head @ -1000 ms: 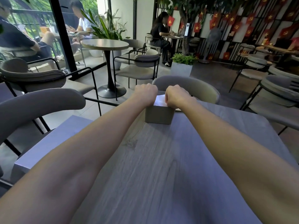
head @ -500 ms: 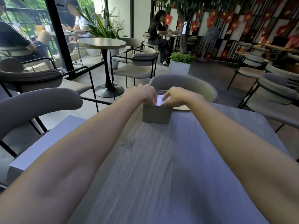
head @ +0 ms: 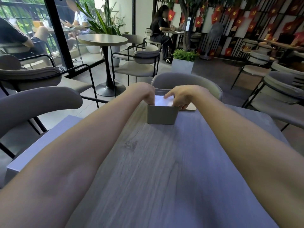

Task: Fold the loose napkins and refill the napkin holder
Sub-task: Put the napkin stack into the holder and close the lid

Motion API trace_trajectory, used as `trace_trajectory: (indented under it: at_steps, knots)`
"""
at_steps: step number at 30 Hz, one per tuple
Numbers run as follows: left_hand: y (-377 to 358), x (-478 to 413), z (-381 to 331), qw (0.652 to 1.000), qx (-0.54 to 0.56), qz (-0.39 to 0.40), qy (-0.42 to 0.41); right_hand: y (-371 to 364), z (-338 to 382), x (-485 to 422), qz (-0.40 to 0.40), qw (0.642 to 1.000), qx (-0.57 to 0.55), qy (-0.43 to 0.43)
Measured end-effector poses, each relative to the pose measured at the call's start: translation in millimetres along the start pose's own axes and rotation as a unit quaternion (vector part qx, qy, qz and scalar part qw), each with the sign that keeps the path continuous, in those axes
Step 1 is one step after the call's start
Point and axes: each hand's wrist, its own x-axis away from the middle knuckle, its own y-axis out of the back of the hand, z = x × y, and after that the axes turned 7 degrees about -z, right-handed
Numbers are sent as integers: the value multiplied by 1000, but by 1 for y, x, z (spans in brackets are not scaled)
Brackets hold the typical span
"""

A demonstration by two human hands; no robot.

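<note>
Tucking napkins (head: 164,100) into the holder (head: 162,116): my left grip (head: 144,92) is buried inside, can't tell its hold; right grip (head: 184,96) loose, forefinger pressing. Next I'd push them level.

The napkin holder (head: 162,116) is showing a plain matte grey-beige, and the napkins (head: 164,101) in it are gleaming white. The table (head: 156,162) is wearing a grey wood grain, streaked paler down its middle. The chairs (head: 41,102) are showing taupe-grey padding on black frames. The flags (head: 171,15) are glowing red with yellow stars, and a green plant (head: 185,55) is topping a pale grey planter (head: 181,65).
</note>
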Motion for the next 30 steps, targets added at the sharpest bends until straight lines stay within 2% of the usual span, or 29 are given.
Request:
trace_trajectory:
  at_steps: [5,9,13,17,22,23,25,27,30]
  knots:
    - [7,2,-3,998,-64,20,4,1,-4,-4,17,999,6,-28]
    - [7,4,-4,998,-52,43,17,2,-4,-5,42,998,-24,-48]
    - [6,7,-4,999,-5,26,18,-2,2,-5,21,998,-10,-55]
    - [-3,9,3,989,137,24,41,-7,0,0,-7,997,-48,-57]
    - [-20,12,12,938,345,-19,28,-14,5,12,-106,993,-32,-43]
    - [-24,14,14,919,392,-44,19,-14,6,14,-116,992,-30,-35]
    - [-35,21,16,858,505,-94,-4,-12,5,17,-154,987,-50,-16]
    - [-44,33,16,804,581,-128,-28,-9,0,15,-223,966,-133,-9]
    - [-57,48,10,777,611,-137,-65,-9,-12,12,-316,913,-258,-23]
